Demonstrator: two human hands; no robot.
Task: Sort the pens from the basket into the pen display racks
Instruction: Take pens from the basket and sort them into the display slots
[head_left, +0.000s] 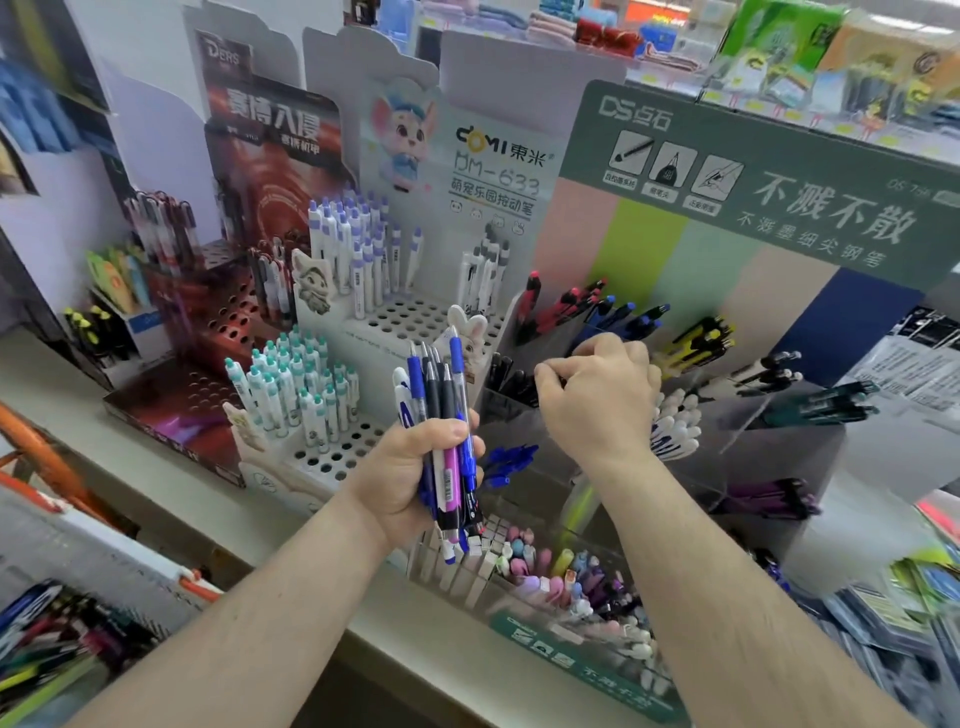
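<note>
Left hand (415, 467) grips a bundle of slim plastic pens (441, 415), fingers wrapped tight. Right hand (597, 400), fingers curled, pinch unclear, hovers at the clear compartments, three o'clock of the perforated white DOMI DM-633 rack (415, 322).

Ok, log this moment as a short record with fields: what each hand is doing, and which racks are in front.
left hand: grips a bundle of pens, mostly blue and black, one pink
right hand: fingers curled, over the clear compartment rack; whether it holds a pen cannot be told
white peg rack: white pens with purple and teal caps
red rack: partly filled
basket: lower left, pens inside
</note>
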